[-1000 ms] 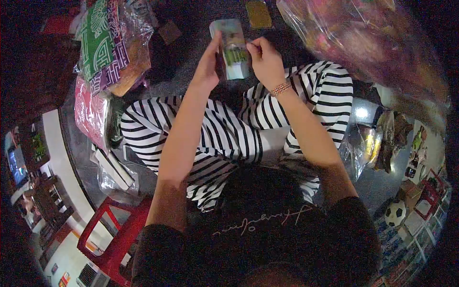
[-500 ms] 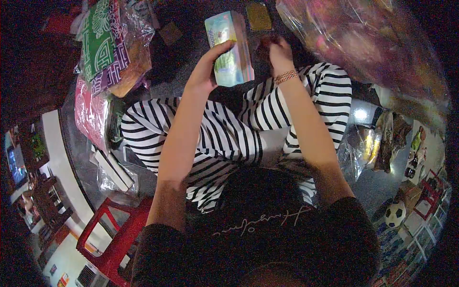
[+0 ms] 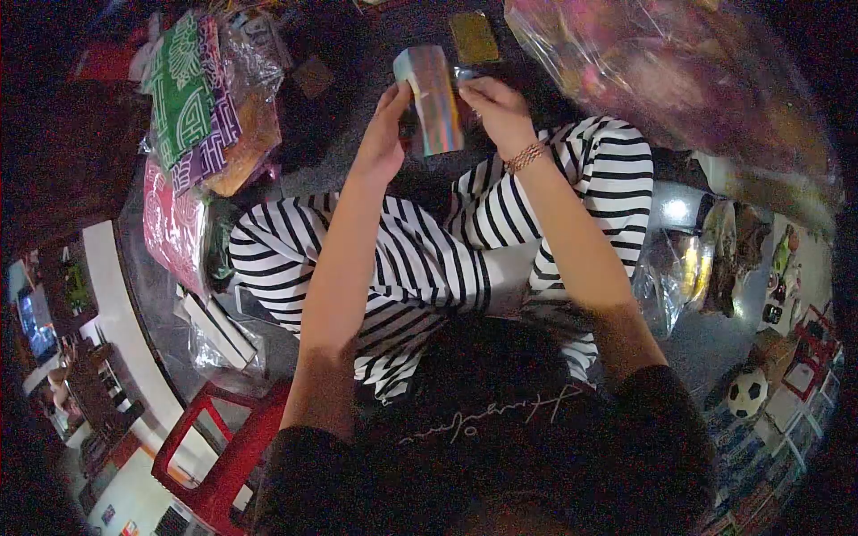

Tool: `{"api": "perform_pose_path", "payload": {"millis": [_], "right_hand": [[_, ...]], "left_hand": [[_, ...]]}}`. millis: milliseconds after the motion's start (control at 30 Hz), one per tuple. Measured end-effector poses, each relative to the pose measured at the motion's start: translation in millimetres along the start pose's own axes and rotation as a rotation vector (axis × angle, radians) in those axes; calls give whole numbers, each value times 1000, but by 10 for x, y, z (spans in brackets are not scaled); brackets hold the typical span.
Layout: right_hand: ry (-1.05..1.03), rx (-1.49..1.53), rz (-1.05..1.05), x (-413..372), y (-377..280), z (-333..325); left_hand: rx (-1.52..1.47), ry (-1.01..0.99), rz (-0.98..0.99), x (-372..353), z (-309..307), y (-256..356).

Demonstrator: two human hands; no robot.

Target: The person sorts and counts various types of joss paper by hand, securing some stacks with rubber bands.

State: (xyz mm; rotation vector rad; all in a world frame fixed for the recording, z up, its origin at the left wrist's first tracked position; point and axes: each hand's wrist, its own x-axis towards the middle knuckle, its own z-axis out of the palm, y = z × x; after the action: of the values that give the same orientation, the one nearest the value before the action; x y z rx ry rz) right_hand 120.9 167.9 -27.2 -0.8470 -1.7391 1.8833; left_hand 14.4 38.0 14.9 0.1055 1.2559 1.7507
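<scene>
A thick bundle of banknote-like paper (image 3: pixel 431 103) stands tilted, its many-coloured striped edge facing me. My left hand (image 3: pixel 386 134) is closed on its left side, the thumb against the near edge. My right hand (image 3: pixel 497 109) is just right of the bundle, fingers bent and pinched together. A small shiny bit (image 3: pixel 462 75) shows by those fingertips; I cannot make out what it is. Beyond the hands, a flat gold-coloured packet (image 3: pixel 475 37) lies on the dark floor.
Striped-trousered legs (image 3: pixel 420 250) are crossed below the hands. Green and purple patterned packets (image 3: pixel 183 98) and a pink packet (image 3: pixel 174 223) lie left. A large clear plastic bag (image 3: pixel 661 80) fills the upper right. A red plastic stool (image 3: pixel 223 456) and a football (image 3: pixel 746 394) are nearer.
The bundle has turned, so its striped edge shows instead of its printed face. My right hand has moved left, up beside the bundle.
</scene>
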Motion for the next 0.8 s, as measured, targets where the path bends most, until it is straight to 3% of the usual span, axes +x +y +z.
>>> {"api": "perform_pose_path", "payload": {"millis": [133,200,233,300,333,400,500,567,600,667,800], "right_hand": [[-19,-147,-75,-28,-40,75],[-10,-95,-48,-43,-100,70],[2,-45,-23,-49,-132,63],[63,-10,-8,12,-118,37],[126,24,8,52,-109,17],[169,-24,-13,113,-102,-33],[275,27,66,135,-116,-92],[384,429,204,145,-167,-135],[383,429,204,146,-195,-177],[337,649,406,157,-258,-265],[148,876,421,-24,-630,-148]], "left_hand": [[52,-62,-37,12,16,-3],[326,58,133,41,23,-68],[327,59,133,30,37,-63],[195,-23,-49,-10,72,-30],[194,-22,-49,-30,87,-26],[-78,-198,-169,-59,125,-13],[-165,-240,-206,-95,156,62],[-202,-307,-230,-131,143,99],[-240,-374,-252,-151,130,113],[-72,-177,-197,-168,71,58],[-165,-332,-226,-232,171,80]]}}
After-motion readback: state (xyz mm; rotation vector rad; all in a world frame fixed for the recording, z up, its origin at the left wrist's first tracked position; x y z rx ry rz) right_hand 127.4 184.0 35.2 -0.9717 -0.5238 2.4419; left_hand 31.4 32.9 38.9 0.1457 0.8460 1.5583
